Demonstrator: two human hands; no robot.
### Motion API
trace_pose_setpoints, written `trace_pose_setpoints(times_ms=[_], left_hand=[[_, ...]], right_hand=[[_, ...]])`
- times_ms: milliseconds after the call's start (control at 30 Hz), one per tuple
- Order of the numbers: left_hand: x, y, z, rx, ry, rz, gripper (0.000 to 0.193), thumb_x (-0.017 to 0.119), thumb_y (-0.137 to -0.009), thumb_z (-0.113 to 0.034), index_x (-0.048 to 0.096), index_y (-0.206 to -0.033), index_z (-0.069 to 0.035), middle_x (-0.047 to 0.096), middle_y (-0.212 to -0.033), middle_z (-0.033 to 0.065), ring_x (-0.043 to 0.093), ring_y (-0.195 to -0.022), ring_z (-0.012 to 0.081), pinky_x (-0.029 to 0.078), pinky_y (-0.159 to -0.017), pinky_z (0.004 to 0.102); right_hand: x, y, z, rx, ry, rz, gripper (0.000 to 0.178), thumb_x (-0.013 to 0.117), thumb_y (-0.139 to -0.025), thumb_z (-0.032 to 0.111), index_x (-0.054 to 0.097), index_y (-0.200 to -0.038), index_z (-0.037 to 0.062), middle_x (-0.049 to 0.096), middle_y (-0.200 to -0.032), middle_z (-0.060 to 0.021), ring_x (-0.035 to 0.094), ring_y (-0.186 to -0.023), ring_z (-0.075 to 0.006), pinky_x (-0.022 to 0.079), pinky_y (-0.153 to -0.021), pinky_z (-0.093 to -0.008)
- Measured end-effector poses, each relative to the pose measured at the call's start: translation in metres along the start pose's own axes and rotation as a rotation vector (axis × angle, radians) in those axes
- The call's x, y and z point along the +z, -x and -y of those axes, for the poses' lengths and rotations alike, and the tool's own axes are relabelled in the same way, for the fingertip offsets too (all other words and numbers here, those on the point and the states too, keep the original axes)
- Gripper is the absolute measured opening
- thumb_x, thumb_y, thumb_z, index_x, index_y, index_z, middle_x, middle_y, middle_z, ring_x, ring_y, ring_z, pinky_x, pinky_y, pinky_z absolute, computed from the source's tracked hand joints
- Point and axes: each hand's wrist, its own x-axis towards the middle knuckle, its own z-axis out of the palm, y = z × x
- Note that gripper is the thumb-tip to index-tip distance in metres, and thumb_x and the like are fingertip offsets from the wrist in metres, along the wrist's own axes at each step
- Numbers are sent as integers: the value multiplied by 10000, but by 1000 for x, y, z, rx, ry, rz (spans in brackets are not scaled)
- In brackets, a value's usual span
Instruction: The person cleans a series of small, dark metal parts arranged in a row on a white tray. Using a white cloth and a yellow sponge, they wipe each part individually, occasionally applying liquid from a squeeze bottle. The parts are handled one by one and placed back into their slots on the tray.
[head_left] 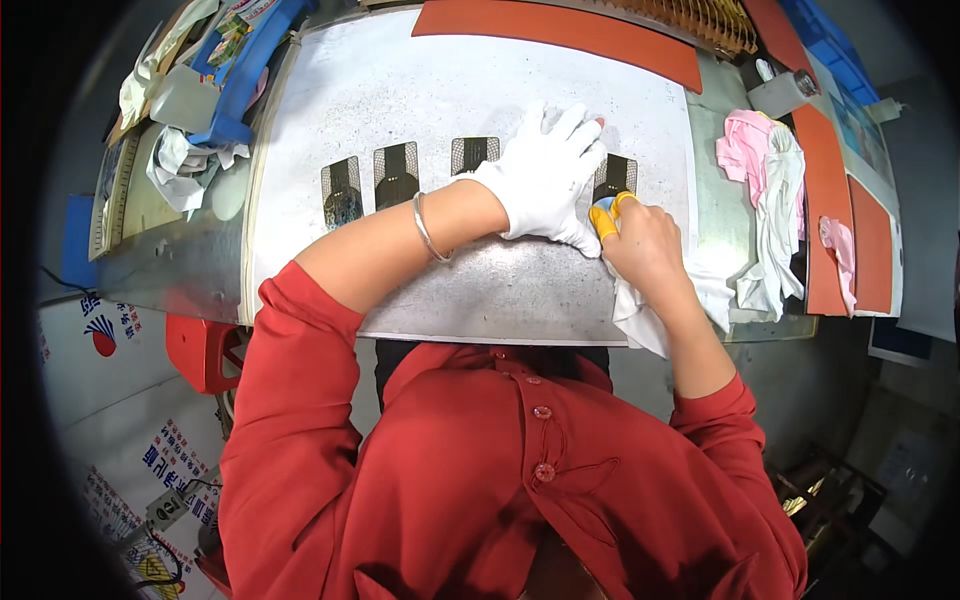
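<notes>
My left hand (pixel 555 175), in a white glove, lies flat on the white work sheet (pixel 470 285) with its fingers spread. My right hand (pixel 645 245) is bare except for yellow finger covers (pixel 606 215) on its fingertips. Its fingers are curled and pressed down at the lower end of a thin dark panel (pixel 615 172) with a meshed border. A small pale bluish bit shows between those fingertips. From beneath the palm a white cloth (pixel 640 318) trails over the table's front edge; the grip on it is partly hidden. Similar dark panels (pixel 397 172) lie in a row to the left, one partly behind my left wrist.
A long orange strip (pixel 560 38) runs along the back. At right are pink and white cloths (pixel 770 200), a translucent bottle (pixel 782 93) and orange boards (pixel 870 245). A blue rack (pixel 235 95), a white container (pixel 185 98) and crumpled tissue (pixel 180 170) sit at left. A red stool (pixel 195 350) stands below.
</notes>
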Motion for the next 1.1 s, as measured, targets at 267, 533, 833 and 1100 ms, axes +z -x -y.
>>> trace_pose_setpoints(times_ms=[267, 533, 833, 1100], left_hand=[[-13, 2, 8, -14, 52, 146, 1069, 674, -500, -669, 365, -1300, -32, 309, -1348, 216, 236, -1287, 355, 187, -1014, 551], [-28, 49, 29, -245, 32, 69, 924, 706, -560, -572, 407, -1260, -47, 372, -1319, 168, 272, -1273, 341, 188, -1031, 520], [-12, 61, 31, -266, -22, -104, 844, 685, -601, -552, 455, -1225, -31, 381, -1306, 176, 295, -1254, 335, 200, -1013, 523], [-12, 57, 33, -288, 16, -90, 884, 684, -591, -547, 432, -1254, -18, 405, -1271, 161, 304, -1234, 322, 203, -1009, 492]], right_hand=[[2, 24, 3, -48, -17, 1, 219, 597, -753, 174, 552, -706, -36, 575, -613, -243, 584, -596, -399, 460, -572, -480], [-30, 1, 22, -108, 16, 30, 254, 580, -783, 243, 582, -767, -11, 603, -678, -229, 592, -649, -395, 458, -611, -471], [-8, -80, 47, -130, 12, 56, 197, 531, -748, 163, 622, -814, 1, 623, -753, -223, 609, -739, -370, 469, -673, -430], [7, -91, 52, -58, 25, 87, 198, 562, -710, 147, 614, -807, -17, 623, -796, -230, 608, -766, -376, 476, -682, -437]])
